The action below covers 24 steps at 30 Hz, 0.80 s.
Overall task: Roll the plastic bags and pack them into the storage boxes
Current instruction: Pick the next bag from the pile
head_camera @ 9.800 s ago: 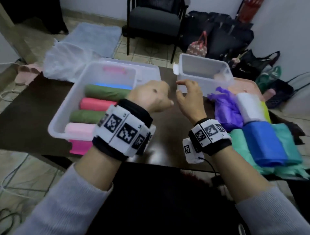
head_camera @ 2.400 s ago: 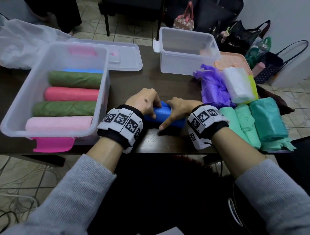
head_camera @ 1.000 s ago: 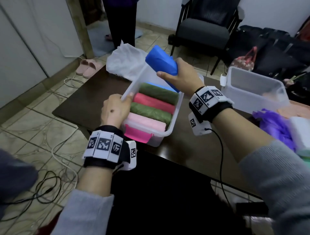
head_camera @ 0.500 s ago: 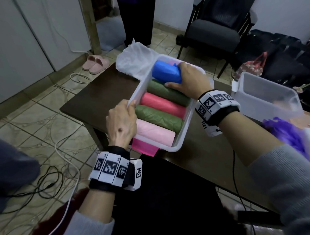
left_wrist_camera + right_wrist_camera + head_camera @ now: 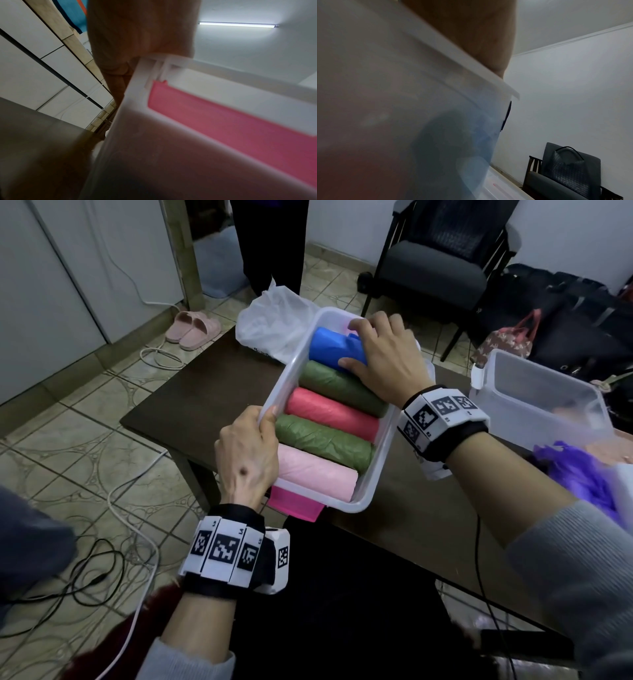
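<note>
Blue roll (image 5: 334, 350) lies in far end of storage box (image 5: 378, 460), upper centre of head view, snug against green roll (image 5: 339, 386). Right hand (image 5: 385, 356) curls round it, likely seating it in row. Left hand (image 5: 248, 455) clamps near-left rim, likely steadying box on worktop (image 5: 205, 405). Fingertips hidden; both wrist views blurred by box wall.

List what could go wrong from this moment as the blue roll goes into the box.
1. The storage box overhangs the table edge; pressing could tip it if the left hand lets go of the rim.
2. The blue roll, gripped by the right hand, may loosen and unroll once released.
</note>
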Each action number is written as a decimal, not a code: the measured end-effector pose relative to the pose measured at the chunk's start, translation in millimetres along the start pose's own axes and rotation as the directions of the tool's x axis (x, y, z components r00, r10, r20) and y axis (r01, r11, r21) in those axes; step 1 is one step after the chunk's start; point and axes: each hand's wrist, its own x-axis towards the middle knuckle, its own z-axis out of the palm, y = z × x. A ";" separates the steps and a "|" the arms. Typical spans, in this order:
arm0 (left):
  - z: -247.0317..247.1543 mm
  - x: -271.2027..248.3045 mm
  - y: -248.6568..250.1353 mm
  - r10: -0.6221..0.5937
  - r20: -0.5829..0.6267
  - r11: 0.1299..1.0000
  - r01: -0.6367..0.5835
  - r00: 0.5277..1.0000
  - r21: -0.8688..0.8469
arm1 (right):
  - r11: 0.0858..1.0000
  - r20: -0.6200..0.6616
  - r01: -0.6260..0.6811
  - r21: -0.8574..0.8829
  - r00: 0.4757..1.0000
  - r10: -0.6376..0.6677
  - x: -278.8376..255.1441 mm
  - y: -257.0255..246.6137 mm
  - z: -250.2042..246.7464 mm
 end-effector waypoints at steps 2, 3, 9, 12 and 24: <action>0.1 0.2 0.7 -0.007 0.004 1.000 0.007 1.000 0.007 | 0.999 0.072 0.000 0.035 0.997 -0.002 0.0 -2.1 -0.2; -0.1 0.3 0.8 -0.007 0.006 1.000 0.007 1.000 0.008 | 0.998 0.117 -0.020 0.066 0.993 0.012 1.1 -2.2 0.3; -0.7 -0.4 -1.8 -0.002 0.017 1.000 0.003 1.000 -0.012 | 0.971 0.197 -0.127 0.201 0.977 0.087 10.1 -1.1 5.2; -0.6 -0.2 -1.4 -0.002 0.013 1.000 0.002 1.000 -0.020 | 0.966 0.199 -0.128 0.226 0.976 0.083 9.3 1.1 6.7; 1.7 11.7 9.5 -0.022 0.066 0.999 0.020 0.998 0.040 | 0.368 0.233 -0.566 0.738 0.725 0.648 -29.4 -8.9 19.1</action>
